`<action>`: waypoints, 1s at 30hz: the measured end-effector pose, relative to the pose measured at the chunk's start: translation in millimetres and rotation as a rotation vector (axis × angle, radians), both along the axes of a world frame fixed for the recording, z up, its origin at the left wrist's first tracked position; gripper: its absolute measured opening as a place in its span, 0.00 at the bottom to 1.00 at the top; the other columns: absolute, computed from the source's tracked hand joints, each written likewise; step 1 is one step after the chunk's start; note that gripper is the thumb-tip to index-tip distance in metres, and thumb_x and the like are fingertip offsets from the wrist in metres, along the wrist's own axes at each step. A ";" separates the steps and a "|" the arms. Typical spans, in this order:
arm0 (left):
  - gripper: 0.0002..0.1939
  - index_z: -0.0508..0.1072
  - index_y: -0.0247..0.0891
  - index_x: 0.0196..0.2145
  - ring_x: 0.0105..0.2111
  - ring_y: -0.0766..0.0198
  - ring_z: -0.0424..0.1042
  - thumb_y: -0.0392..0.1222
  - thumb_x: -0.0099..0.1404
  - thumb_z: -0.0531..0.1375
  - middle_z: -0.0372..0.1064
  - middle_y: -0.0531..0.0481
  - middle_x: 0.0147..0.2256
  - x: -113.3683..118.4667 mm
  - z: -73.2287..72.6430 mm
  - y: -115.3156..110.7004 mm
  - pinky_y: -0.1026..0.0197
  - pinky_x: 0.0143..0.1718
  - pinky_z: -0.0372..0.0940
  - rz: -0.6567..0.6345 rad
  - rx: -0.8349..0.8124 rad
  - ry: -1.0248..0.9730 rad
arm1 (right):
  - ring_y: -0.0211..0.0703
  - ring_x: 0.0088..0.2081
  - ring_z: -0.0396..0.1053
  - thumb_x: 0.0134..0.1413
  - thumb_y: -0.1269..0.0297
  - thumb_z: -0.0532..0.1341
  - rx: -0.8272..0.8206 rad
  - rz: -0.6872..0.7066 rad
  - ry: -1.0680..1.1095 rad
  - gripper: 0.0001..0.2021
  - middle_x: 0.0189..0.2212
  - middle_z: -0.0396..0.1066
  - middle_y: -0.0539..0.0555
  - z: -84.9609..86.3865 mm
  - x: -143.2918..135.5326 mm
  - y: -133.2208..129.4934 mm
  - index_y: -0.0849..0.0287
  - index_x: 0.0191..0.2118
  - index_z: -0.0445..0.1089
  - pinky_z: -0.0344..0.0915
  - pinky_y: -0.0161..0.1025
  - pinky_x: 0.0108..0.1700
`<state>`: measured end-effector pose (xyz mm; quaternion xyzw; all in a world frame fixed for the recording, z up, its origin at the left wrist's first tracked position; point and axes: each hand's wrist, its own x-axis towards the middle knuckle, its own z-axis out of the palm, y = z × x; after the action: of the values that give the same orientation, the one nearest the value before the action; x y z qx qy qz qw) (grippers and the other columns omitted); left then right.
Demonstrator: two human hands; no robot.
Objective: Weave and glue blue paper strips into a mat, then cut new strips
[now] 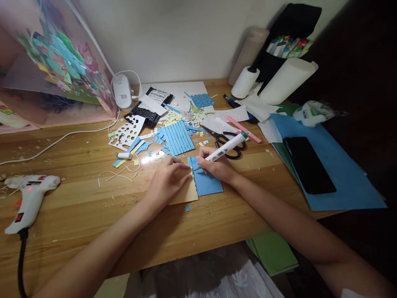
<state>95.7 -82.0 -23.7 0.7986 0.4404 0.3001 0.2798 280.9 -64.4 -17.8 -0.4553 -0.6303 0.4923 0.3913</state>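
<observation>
My right hand [214, 165] is closed around a white marker [228, 147] with a green end. The marker's tip is at the left part of a blue card [209, 184] lying flat on the table, near a dark line drawn along it. My left hand [169, 180] is closed, thumb and fingers drawn together at the edge of a cream card [187, 192]. That card lies against the blue card's left side. Just beyond them is a blue piece [178, 138] with dark parallel lines. The marker's cap [124, 155] lies off to the left.
Black-handled scissors [228, 140] and paper scraps [198, 111] lie behind my hands. A glue gun [32, 198] with a lit red light sits at far left. On the right, a phone [310, 165] rests on a blue sheet [350, 182]. A paper roll [288, 80] stands behind.
</observation>
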 end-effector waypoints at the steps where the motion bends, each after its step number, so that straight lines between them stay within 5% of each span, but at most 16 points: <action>1: 0.07 0.74 0.41 0.36 0.37 0.61 0.68 0.39 0.58 0.62 0.66 0.48 0.36 0.1 0.3 -0.4 0.55 0.38 0.66 0.004 -0.005 0.002 | 0.31 0.17 0.54 0.50 0.64 0.57 0.001 -0.002 -0.003 0.13 0.14 0.57 0.43 0.0 -0.3 0.0 0.57 0.19 0.56 0.52 0.33 0.21; 9: 0.07 0.74 0.40 0.36 0.37 0.61 0.68 0.40 0.58 0.62 0.66 0.48 0.36 1.5 2.0 -2.7 0.55 0.39 0.65 0.024 -0.028 0.027 | 0.33 0.19 0.58 0.53 0.62 0.57 0.001 -0.132 -0.051 0.12 0.15 0.58 0.43 0.1 -1.1 -13.4 0.57 0.22 0.56 0.56 0.33 0.24; 30: 0.07 0.75 0.40 0.35 0.36 0.62 0.68 0.39 0.57 0.63 0.66 0.49 0.35 2.5 3.2 -2.3 0.57 0.39 0.65 0.028 -0.037 0.025 | 0.34 0.22 0.56 0.55 0.59 0.57 0.073 -0.102 -0.139 0.12 0.19 0.59 0.44 -7.8 -0.3 -25.5 0.56 0.24 0.57 0.53 0.34 0.25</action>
<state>98.2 -84.3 -20.5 0.7907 0.4607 0.2857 0.2846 280.6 -89.9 -25.6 -0.5054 -0.6492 0.4157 0.3877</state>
